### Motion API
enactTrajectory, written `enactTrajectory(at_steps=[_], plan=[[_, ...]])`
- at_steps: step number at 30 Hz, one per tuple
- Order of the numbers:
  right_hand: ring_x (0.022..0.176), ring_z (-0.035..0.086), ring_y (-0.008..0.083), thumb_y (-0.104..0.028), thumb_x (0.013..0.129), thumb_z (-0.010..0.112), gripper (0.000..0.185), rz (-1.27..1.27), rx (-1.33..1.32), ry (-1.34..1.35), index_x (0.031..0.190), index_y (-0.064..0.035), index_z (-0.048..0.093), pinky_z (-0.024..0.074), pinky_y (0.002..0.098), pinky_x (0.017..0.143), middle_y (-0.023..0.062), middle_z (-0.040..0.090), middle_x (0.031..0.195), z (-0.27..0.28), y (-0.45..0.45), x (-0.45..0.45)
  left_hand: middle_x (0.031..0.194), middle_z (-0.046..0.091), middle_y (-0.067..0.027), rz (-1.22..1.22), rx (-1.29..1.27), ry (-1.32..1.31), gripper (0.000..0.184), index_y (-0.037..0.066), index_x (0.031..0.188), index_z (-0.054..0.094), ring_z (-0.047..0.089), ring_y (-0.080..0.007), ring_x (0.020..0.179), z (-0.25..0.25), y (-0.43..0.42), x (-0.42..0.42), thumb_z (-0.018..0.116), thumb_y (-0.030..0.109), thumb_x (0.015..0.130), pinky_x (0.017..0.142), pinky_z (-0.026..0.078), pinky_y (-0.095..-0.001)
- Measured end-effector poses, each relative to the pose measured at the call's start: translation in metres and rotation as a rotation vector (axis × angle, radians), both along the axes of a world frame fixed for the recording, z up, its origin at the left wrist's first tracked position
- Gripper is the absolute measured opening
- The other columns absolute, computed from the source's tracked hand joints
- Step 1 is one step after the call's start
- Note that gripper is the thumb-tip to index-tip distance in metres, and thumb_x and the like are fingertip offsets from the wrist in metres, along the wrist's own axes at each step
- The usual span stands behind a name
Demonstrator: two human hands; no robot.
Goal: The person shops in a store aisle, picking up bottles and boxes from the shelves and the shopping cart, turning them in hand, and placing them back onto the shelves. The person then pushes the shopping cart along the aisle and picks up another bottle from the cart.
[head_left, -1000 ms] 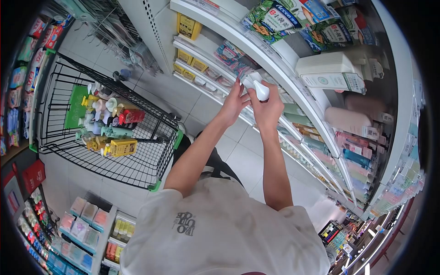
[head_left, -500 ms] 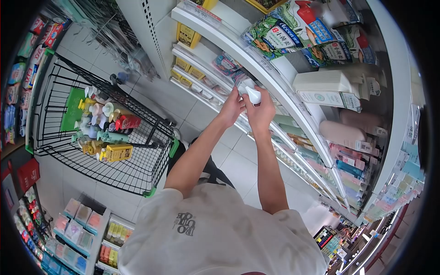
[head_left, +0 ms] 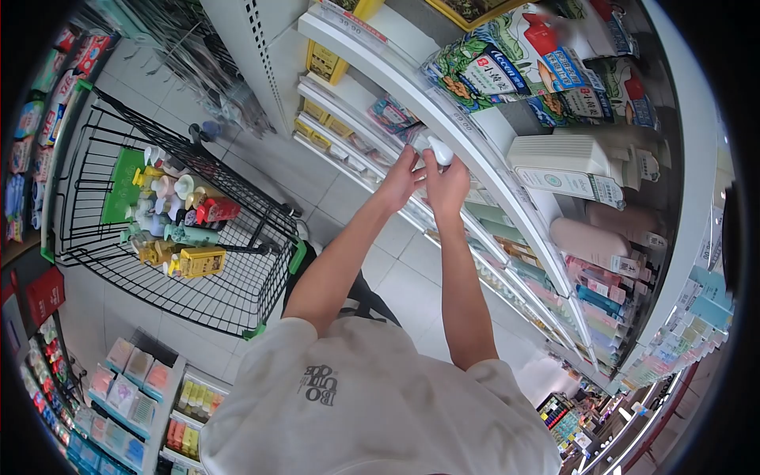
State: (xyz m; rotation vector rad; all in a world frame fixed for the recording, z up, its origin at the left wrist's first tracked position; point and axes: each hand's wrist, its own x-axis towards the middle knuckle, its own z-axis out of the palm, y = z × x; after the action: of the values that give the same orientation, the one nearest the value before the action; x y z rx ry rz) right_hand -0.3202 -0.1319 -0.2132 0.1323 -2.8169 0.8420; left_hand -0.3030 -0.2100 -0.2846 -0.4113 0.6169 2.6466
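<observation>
A white pump-top bottle (head_left: 441, 150) is between my two hands, at the front of the curved shelves. Only its smooth white top shows clearly; my fingers and the shelf edge hide most of its body. My left hand (head_left: 400, 186) is closed, its fingertips against the near left side of the bottle. My right hand (head_left: 448, 188) grips from the other side, with the thumb just below the white top. Just beyond the fingers lies a blue and pink printed pack (head_left: 392, 115) on a lower shelf.
At left stands a black wire shopping cart (head_left: 119, 273) with green corners, holding several pump bottles (head_left: 186, 202). Curved white shelving (head_left: 475, 131) rises close on the right, bearing large green printed bags (head_left: 495, 71), a cream bottle (head_left: 562, 162) and a pink bottle (head_left: 590, 237).
My hands and the white pump-top bottle have shifted slightly up and left. The white top has turned a little, and my right fingers have moved around it. The camera view has tilted slightly.
</observation>
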Motion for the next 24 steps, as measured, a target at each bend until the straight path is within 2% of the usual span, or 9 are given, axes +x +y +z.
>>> enactTrajectory(at_steps=[4,8,12,14,15,17,18,20,24], plan=[[0.070,0.061,0.0276,-0.025,0.081,0.067,0.035,-0.080,-0.172,-0.129,0.104,0.0010,0.062,0.0480,0.0374,0.067,0.0158,0.064,0.082,-0.010,0.005,-0.016,0.150,0.021,-0.0094,0.017,0.018,0.011,0.058,0.009,0.147,0.015,0.036,-0.0257,0.132,-0.007,0.008,-0.007,0.017,0.044,0.101,0.105,0.032,-0.0427],[0.079,0.062,0.0248,-0.018,0.087,0.059,0.027,-0.071,-0.341,-0.176,0.104,0.0038,0.062,0.0468,0.0358,0.072,0.0164,0.066,0.088,-0.011,0.011,-0.022,0.154,0.008,-0.0126,0.052,0.046,-0.039,0.070,0.010,0.145,-0.018,0.044,-0.0259,0.126,-0.005,0.007,-0.010,0.034,0.025,0.100,0.102,0.038,-0.0404],[0.092,0.061,0.0316,-0.016,0.089,0.056,0.027,-0.076,-0.357,-0.122,0.107,0.0044,0.061,0.0445,0.0387,0.082,0.0203,0.065,0.098,-0.005,0.009,-0.026,0.153,0.008,-0.0135,0.080,0.031,-0.040,0.068,0.009,0.147,-0.012,0.046,-0.0254,0.124,-0.012,0.010,-0.012,0.036,0.022,0.099,0.100,0.040,-0.0395],[0.097,0.060,0.0319,-0.017,0.089,0.056,0.030,-0.055,-0.283,-0.142,0.110,0.0042,0.060,0.0437,0.0382,0.085,0.0209,0.064,0.103,-0.008,0.014,-0.030,0.147,0.027,-0.0141,0.072,0.004,-0.083,0.057,0.005,0.146,0.014,0.047,-0.0238,0.123,-0.008,0.008,-0.008,0.039,0.021,0.098,0.099,0.040,-0.0387],[0.101,0.058,0.0322,-0.018,0.090,0.055,0.033,-0.034,-0.211,-0.158,0.114,0.0040,0.059,0.0429,0.0377,0.088,0.0215,0.063,0.108,-0.010,0.017,-0.033,0.147,0.027,-0.0141,0.077,0.004,-0.083,0.057,0.005,0.146,0.014,0.047,-0.0238,0.123,-0.008,0.006,-0.005,0.039,0.021,0.098,0.099,0.040,-0.0387],[0.098,0.059,0.0299,-0.019,0.090,0.055,0.033,-0.027,-0.161,-0.116,0.113,0.0044,0.059,0.0436,0.0375,0.086,0.0210,0.063,0.106,-0.018,0.021,-0.036,0.127,0.049,-0.0129,-0.004,-0.124,-0.018,0.039,0.004,0.131,0.040,0.050,-0.0207,0.117,-0.009,0.000,0.001,0.037,0.024,0.097,0.096,0.042,-0.0352],[0.096,0.060,0.0276,-0.020,0.091,0.054,0.033,-0.026,-0.111,-0.069,0.112,0.0048,0.059,0.0443,0.0373,0.084,0.0206,0.063,0.105,-0.021,0.023,-0.036,0.127,0.049,-0.0129,0.000,-0.125,-0.018,0.039,0.004,0.131,0.040,0.050,-0.0207,0.117,-0.009,0.000,0.005,0.037,0.024,0.097,0.096,0.042,-0.0352],[0.095,0.060,0.0244,-0.019,0.091,0.053,0.032,-0.110,-0.188,-0.113,0.113,0.0040,0.058,0.0455,0.0361,0.082,0.0200,0.063,0.104,-0.027,0.029,-0.028,0.087,0.060,-0.0051,0.122,-0.281,-0.203,0.026,0.007,0.095,0.054,0.058,-0.0143,0.085,-0.010,-0.001,0.018,0.041,0.030,0.096,0.075,0.044,-0.0276],[0.089,0.058,0.0158,-0.015,0.094,0.050,0.027,-0.131,-0.491,0.042,0.117,-0.0003,0.053,0.0483,0.0299,0.074,0.0114,0.060,0.094,-0.036,0.023,0.013,0.057,0.044,-0.0021,0.320,-0.303,-0.234,0.039,0.011,0.067,0.046,0.041,-0.0130,0.052,-0.021,-0.025,0.059,0.042,0.036,0.096,0.053,0.034,-0.0276]])
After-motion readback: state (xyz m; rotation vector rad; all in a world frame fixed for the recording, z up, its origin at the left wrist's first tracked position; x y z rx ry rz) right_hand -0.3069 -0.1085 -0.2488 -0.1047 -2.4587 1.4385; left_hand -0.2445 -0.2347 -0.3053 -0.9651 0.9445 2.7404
